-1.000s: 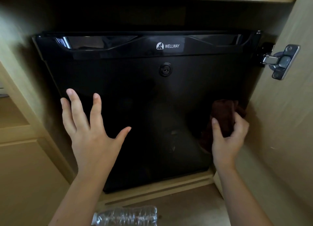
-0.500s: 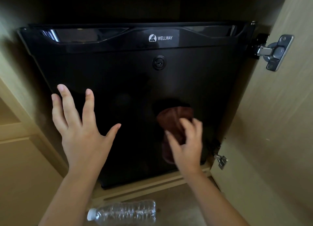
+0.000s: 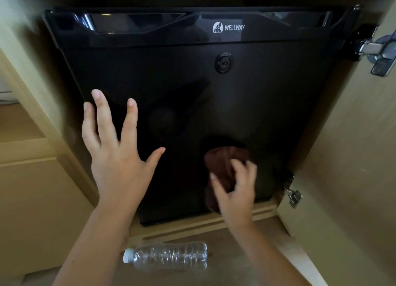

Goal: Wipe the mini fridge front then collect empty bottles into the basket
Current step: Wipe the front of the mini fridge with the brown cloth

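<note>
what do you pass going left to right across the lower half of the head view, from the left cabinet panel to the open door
left cabinet panel → left hand → brown cloth → right hand holding it → lower door hinge → open cabinet door. The bottle on the floor spans under both arms, so it is left out.

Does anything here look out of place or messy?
One thing: a clear plastic bottle lies on its side on the floor in front of the black mini fridge, cap pointing left. Otherwise, the right hand holds a brown cloth against the door; nothing looks spilled or damaged.
</note>
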{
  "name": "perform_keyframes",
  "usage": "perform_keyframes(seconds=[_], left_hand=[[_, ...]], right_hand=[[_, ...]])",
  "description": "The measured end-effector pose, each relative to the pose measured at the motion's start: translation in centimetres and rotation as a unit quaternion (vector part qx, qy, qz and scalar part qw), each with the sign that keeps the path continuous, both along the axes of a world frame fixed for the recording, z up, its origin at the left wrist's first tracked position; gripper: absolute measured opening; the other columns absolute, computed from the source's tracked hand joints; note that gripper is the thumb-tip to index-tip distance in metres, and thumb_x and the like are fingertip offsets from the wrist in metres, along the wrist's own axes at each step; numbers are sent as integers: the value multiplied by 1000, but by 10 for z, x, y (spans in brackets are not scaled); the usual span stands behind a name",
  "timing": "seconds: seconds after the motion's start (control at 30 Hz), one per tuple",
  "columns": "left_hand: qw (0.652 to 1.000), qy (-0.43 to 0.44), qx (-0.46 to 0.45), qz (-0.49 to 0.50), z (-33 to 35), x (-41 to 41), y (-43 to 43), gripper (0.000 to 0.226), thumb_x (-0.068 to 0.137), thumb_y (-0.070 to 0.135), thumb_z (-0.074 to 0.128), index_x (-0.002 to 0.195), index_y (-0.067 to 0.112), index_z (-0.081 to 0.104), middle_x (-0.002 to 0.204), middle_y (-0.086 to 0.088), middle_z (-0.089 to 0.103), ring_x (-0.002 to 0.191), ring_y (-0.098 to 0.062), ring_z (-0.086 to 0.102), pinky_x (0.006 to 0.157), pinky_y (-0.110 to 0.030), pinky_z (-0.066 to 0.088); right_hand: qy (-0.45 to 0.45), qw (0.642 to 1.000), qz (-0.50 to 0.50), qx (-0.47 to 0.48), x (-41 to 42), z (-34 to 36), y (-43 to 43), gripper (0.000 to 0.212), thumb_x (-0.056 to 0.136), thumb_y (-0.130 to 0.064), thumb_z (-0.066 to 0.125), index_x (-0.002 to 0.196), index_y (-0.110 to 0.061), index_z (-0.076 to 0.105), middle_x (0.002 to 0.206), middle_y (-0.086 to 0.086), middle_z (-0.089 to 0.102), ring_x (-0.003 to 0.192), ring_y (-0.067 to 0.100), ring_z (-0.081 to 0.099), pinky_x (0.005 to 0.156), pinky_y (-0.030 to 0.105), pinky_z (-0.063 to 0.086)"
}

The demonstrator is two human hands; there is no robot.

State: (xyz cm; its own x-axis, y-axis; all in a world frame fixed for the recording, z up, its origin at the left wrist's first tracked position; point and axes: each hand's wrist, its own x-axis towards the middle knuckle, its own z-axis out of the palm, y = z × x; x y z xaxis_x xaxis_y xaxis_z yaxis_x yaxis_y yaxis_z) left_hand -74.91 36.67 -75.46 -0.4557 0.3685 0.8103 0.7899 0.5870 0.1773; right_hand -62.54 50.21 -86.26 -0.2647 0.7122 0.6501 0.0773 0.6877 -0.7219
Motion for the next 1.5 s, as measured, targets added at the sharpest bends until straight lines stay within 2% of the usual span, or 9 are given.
perform_keyframes(seconds=[0.17, 0.37, 0.47, 0.63, 0.83, 0.97, 1.17, 1.33, 1.5], left_hand=[[1000, 1, -1, 6, -1, -1, 0, 87, 65, 33, 80, 139, 14, 37, 150, -25, 16, 136, -42, 17, 97, -47, 38], [1000, -3, -6, 6, -2, -2, 1, 89, 66, 36, 79, 140, 16, 34, 150, -25, 14, 137, -41, 14, 97, -46, 38], [1000, -4, -7, 6, -2, -2, 0, 89, 66, 36, 78, 140, 16, 34, 150, -25, 14, 137, -42, 15, 97, -46, 38], [1000, -3, -14, 2, -1, -2, -3, 88, 67, 34, 78, 141, 17, 33, 150, -24, 13, 137, -41, 15, 100, -42, 35], [1000, 5, -20, -3, -3, -4, -6, 88, 66, 35, 79, 140, 17, 34, 150, -25, 13, 137, -41, 13, 102, -40, 32], [1000, 4, -20, -11, -3, -5, -6, 87, 68, 36, 77, 141, 18, 34, 150, -24, 13, 137, -40, 12, 102, -37, 30], [999, 1, -4, -33, -5, -8, -6, 81, 71, 35, 74, 140, 18, 36, 150, -22, 11, 137, -37, 11, 98, -38, 36], [999, -4, 22, -33, -4, -7, -1, 73, 75, 38, 69, 138, 16, 39, 150, -22, 14, 136, -39, 14, 102, -40, 31], [998, -23, 55, -34, 4, 2, 1, 63, 80, 37, 63, 135, 12, 43, 149, -23, 20, 136, -38, 17, 104, -40, 26]], right_hand=[[-70, 994, 82, 15, -15, -7, -24, 33, 77, -37, 58, 107, -30, 47, 111, -17, 30, 103, 18, 52, 87, 28, 49], [-15, 999, 15, -32, 18, -4, 21, 41, 74, -27, 65, 111, -16, 50, 111, 3, 38, 99, 8, 45, 89, 0, 29], [9, 998, -38, -50, 37, 0, 42, 44, 75, -17, 65, 112, 2, 50, 109, 16, 42, 94, 1, 40, 85, -5, 26], [29, 995, -64, -68, 39, -8, 38, 50, 78, -15, 62, 119, 5, 44, 115, 25, 43, 99, -3, 36, 82, -8, 25], [-23, 990, 18, -140, 3, -37, -16, 52, 76, -37, 58, 115, -5, 50, 112, 13, 44, 102, 16, 49, 89, 9, 35], [-40, 982, 88, -159, -16, -36, -45, 39, 80, -21, 66, 114, -15, 50, 108, -1, 42, 96, -2, 49, 81, 1, 36], [-60, 979, 137, -140, 2, -20, -37, 42, 79, -11, 70, 109, -31, 48, 105, -9, 48, 98, -11, 49, 79, -1, 36], [-9, 971, 163, -175, 20, 7, -30, 40, 74, -20, 69, 102, -44, 54, 104, -2, 60, 99, 6, 59, 85, 19, 48], [36, 981, 152, -115, 37, 57, -14, 42, 72, -16, 69, 101, -40, 52, 99, -17, 58, 96, 1, 57, 81, 10, 43]])
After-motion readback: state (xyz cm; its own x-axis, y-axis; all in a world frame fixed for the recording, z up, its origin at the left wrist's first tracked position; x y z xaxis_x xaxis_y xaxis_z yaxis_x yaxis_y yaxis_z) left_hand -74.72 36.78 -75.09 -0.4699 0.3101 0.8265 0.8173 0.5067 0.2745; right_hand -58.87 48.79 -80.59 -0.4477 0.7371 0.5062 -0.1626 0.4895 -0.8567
